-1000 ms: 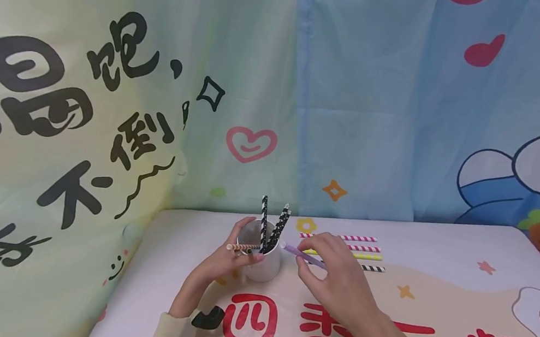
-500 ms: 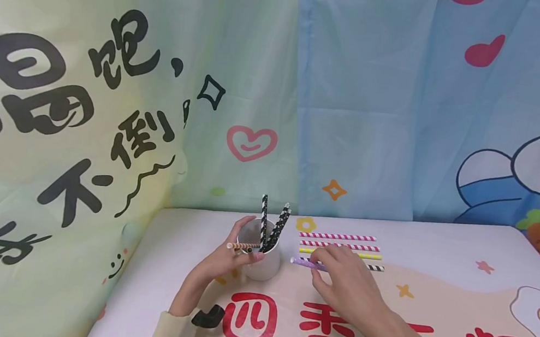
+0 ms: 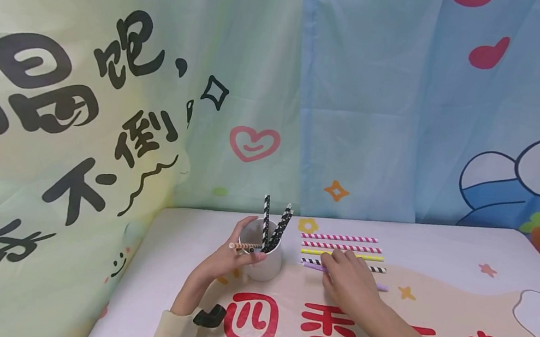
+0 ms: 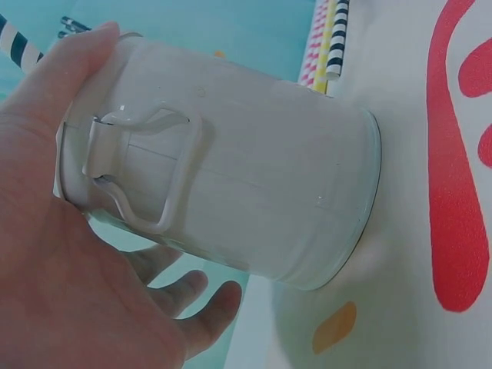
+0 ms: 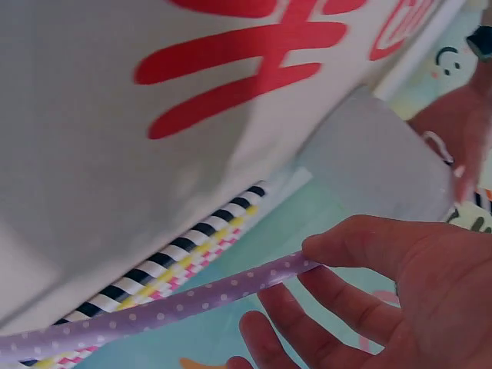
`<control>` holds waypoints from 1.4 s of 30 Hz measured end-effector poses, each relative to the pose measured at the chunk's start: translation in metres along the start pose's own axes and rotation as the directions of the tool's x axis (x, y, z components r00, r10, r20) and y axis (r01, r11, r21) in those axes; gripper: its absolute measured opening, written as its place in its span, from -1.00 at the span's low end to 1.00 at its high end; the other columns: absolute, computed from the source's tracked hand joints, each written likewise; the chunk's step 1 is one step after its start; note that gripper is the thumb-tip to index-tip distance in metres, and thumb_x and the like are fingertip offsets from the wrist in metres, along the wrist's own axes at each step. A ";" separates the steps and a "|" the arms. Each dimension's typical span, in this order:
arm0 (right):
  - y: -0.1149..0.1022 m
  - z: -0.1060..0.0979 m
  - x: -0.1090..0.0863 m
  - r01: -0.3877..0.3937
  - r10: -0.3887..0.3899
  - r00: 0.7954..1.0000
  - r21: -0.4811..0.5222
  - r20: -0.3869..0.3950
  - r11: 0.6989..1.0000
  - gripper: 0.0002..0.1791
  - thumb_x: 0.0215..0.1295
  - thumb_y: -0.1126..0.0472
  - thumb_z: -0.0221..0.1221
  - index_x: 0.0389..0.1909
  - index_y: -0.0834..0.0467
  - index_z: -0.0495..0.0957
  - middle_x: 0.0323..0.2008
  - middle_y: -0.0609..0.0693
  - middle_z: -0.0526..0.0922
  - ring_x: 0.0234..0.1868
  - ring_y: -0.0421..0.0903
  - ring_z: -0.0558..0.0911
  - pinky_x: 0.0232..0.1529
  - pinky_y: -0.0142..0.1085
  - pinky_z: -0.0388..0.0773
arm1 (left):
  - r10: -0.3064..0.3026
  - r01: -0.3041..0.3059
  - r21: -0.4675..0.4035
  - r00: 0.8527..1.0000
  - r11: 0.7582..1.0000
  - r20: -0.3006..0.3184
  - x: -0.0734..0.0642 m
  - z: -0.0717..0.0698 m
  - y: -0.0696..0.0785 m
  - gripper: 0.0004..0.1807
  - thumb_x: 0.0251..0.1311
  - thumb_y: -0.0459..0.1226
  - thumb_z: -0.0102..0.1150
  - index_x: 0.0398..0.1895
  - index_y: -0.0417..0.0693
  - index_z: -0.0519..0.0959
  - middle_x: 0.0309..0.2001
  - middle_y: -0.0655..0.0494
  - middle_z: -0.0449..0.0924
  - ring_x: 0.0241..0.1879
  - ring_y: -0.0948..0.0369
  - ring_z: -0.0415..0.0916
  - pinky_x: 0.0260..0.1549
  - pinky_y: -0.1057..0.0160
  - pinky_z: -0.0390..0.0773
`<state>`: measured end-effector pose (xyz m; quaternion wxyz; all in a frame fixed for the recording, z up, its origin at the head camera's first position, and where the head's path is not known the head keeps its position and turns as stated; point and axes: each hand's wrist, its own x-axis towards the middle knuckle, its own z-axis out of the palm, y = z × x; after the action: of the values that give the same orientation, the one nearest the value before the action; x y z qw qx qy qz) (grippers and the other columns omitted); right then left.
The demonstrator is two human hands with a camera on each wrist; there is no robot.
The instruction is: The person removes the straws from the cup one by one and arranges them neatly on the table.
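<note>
A white cup (image 3: 263, 269) stands on the table, its wire handle (image 4: 184, 184) showing in the left wrist view. My left hand (image 3: 222, 259) grips it near the rim, thumb in front and fingers round the far side. Several black-and-white patterned paper straws (image 3: 279, 230) lean inside. An orange-striped straw (image 3: 241, 246) pokes over the rim toward the left thumb. Between thumb and fingertips my right hand (image 3: 351, 278) pinches a purple polka-dot straw (image 5: 169, 307). That straw lies low, just in front of a black-and-white striped straw (image 3: 378, 270) in the row.
Behind the right hand, a yellow straw (image 3: 371, 258) and two pink-striped straws (image 3: 342, 237) lie roughly parallel on the table. The printed tablecloth (image 3: 432, 317) carries large red characters. A patterned curtain (image 3: 366, 102) hangs beyond the table's back edge.
My right hand has moved right and down from beside the cup to the row of straws, carrying the purple straw with it. The left hand still holds the cup.
</note>
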<state>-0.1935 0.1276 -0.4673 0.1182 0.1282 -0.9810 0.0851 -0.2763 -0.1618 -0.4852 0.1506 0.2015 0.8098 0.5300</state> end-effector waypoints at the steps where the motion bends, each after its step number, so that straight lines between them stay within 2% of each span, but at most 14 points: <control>1: 0.001 0.003 0.001 -0.004 0.004 1.000 -0.007 0.001 1.000 -0.52 0.10 0.12 0.46 0.06 0.14 0.62 -0.07 0.11 0.67 -0.01 0.10 0.60 0.07 0.04 0.61 | -0.002 0.002 0.001 1.000 1.000 0.000 0.000 0.000 0.000 0.02 0.17 -0.01 0.37 0.56 0.34 -0.10 0.47 -0.19 -0.01 0.34 -0.19 0.28 0.25 -0.29 0.42; 7: 0.003 0.020 0.006 0.022 -0.021 1.000 -0.050 0.013 0.999 -0.54 0.13 0.15 0.44 0.05 0.14 0.61 -0.08 0.13 0.66 0.00 0.12 0.60 0.07 0.08 0.60 | -0.001 0.001 0.000 1.000 1.000 0.001 0.000 0.000 0.000 0.02 0.17 -0.01 0.38 0.56 0.35 -0.09 0.46 -0.19 0.00 0.30 -0.18 0.31 0.24 -0.27 0.44; 13: 0.003 0.036 0.007 0.072 -0.071 0.997 -0.119 0.017 0.990 -0.50 0.06 0.14 0.48 0.03 0.19 0.61 -0.12 0.14 0.65 -0.05 0.11 0.61 0.03 0.05 0.61 | -0.004 0.004 0.005 1.000 1.000 0.001 0.000 0.000 0.000 0.03 0.17 0.00 0.38 0.56 0.35 -0.10 0.46 -0.20 -0.01 0.30 -0.17 0.33 0.24 -0.27 0.44; 18: 0.003 0.039 0.007 0.089 -0.085 0.996 -0.164 0.029 0.982 -0.45 -0.01 0.11 0.53 0.01 0.22 0.62 -0.14 0.14 0.64 -0.07 0.08 0.60 -0.01 -0.01 0.62 | -0.009 0.009 0.011 1.000 1.000 -0.006 0.000 0.000 0.002 0.04 0.17 0.01 0.38 0.57 0.32 -0.10 0.47 -0.22 -0.01 0.25 -0.17 0.41 0.23 -0.28 0.44; 22: 0.003 0.040 0.008 0.081 -0.077 0.997 -0.181 0.025 0.980 -0.40 -0.08 0.08 0.57 0.01 0.22 0.62 -0.14 0.14 0.64 -0.05 0.09 0.60 -0.01 -0.02 0.62 | -0.010 0.010 0.003 1.000 1.000 -0.006 0.000 0.001 0.001 0.03 0.17 0.00 0.38 0.56 0.34 -0.09 0.48 -0.20 -0.03 0.28 -0.18 0.37 0.24 -0.29 0.44; 32: 0.004 0.044 0.010 0.080 -0.079 0.997 -0.210 0.013 0.974 -0.41 -0.09 0.08 0.57 -0.02 0.21 0.63 -0.15 0.14 0.64 -0.07 0.09 0.59 -0.03 -0.03 0.61 | -0.013 0.013 0.001 1.000 1.000 -0.011 -0.001 0.001 0.003 0.02 0.18 -0.01 0.38 0.57 0.34 -0.10 0.47 -0.21 0.00 0.24 -0.16 0.44 0.24 -0.29 0.43; 42: 0.004 0.046 0.008 0.077 -0.076 0.997 -0.213 0.013 0.974 -0.42 -0.07 0.10 0.56 0.01 0.21 0.64 -0.13 0.16 0.64 -0.05 0.09 0.60 0.01 -0.01 0.63 | -0.013 0.013 0.000 1.000 1.000 -0.010 -0.002 0.001 0.005 0.04 0.16 0.00 0.38 0.57 0.28 -0.10 0.48 -0.21 -0.04 0.29 -0.18 0.36 0.25 -0.31 0.40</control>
<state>-0.2120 0.1202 -0.5093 0.1323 0.1524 -0.9791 -0.0258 -0.2736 -0.1599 -0.4811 0.1502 0.1936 0.8118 0.5301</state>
